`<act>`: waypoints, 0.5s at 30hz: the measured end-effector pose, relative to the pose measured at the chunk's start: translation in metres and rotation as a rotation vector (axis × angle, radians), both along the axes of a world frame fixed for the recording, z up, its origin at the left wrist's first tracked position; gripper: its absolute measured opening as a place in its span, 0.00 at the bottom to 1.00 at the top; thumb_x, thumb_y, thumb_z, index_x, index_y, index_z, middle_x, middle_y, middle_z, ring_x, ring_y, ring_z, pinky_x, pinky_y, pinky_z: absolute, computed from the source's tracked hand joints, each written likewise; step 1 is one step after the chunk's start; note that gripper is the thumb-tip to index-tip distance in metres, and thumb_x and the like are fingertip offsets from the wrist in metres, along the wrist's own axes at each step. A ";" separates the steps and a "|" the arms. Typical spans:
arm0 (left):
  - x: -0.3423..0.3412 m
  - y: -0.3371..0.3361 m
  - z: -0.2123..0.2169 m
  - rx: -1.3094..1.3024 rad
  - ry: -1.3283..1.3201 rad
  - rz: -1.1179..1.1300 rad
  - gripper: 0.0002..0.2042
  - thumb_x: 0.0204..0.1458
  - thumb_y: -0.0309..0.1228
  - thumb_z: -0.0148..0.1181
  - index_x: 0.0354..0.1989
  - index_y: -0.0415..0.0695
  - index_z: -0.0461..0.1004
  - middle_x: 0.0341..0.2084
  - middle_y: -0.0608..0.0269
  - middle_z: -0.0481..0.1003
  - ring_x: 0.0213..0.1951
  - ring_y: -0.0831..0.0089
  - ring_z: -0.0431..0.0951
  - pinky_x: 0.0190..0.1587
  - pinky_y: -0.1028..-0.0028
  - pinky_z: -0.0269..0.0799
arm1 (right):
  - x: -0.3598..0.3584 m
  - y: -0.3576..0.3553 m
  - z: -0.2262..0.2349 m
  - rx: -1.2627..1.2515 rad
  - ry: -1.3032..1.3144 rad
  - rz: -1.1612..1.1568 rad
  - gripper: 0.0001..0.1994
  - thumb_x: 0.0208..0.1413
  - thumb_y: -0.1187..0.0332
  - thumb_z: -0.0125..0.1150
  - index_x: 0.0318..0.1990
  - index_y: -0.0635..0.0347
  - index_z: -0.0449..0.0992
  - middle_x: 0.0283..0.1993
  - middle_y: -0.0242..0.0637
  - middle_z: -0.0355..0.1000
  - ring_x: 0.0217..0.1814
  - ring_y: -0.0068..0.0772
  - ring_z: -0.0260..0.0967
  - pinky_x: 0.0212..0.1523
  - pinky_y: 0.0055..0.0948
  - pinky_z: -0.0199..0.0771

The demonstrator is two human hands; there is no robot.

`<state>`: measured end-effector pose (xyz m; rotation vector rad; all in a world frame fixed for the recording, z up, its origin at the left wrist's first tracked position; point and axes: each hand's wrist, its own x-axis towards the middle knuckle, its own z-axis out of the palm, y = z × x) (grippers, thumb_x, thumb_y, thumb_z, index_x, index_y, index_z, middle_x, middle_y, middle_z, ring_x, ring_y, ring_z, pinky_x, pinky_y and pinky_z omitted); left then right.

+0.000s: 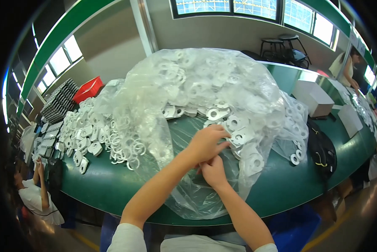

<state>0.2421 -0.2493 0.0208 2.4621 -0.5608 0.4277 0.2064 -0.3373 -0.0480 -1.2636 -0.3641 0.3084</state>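
My left hand [208, 143] reaches over the mouth of a large clear plastic bag [155, 130] on the table. Its fingers bend toward the white plastic parts [238, 137] at the opening, thumb held apart, with nothing visible between them. These parts are flat, rounded plates with a round hole. Just below, my right hand [214, 171] is closed, partly covered by the left one; whatever its fingers hold, if anything, is hidden. The two hands overlap above the plastic film. Many more white parts [209, 75] fill the bag and show through it.
Loose white rings [123, 145] and plates lie left on the green table [96, 189]. Beyond them stand a red bin [87, 89] and stacked grey trays [59, 101]. On the right are a black bag [321, 147] and white boxes [312, 98]. Other people sit at both sides.
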 end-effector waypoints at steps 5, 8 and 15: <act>0.034 -0.042 -0.003 0.037 0.046 0.007 0.13 0.40 0.33 0.66 0.34 0.41 0.76 0.33 0.57 0.74 0.38 0.60 0.74 0.40 0.67 0.70 | 0.006 -0.003 -0.010 0.030 -0.117 -0.037 0.06 0.48 0.78 0.47 0.32 0.68 0.71 0.23 0.38 0.71 0.21 0.26 0.69 0.22 0.26 0.69; 0.042 -0.025 -0.012 0.012 0.206 -0.022 0.11 0.41 0.31 0.64 0.33 0.40 0.76 0.28 0.58 0.76 0.33 0.65 0.76 0.37 0.70 0.71 | 0.002 -0.003 0.000 -0.045 -0.096 0.048 0.06 0.48 0.77 0.47 0.32 0.70 0.71 0.23 0.40 0.72 0.22 0.27 0.69 0.25 0.28 0.70; 0.031 0.016 -0.006 -0.533 0.304 0.185 0.08 0.43 0.27 0.62 0.31 0.38 0.78 0.24 0.65 0.78 0.29 0.79 0.75 0.34 0.76 0.71 | 0.005 -0.010 0.007 -0.131 -0.079 0.115 0.06 0.51 0.77 0.48 0.33 0.68 0.72 0.26 0.36 0.72 0.25 0.24 0.69 0.26 0.23 0.69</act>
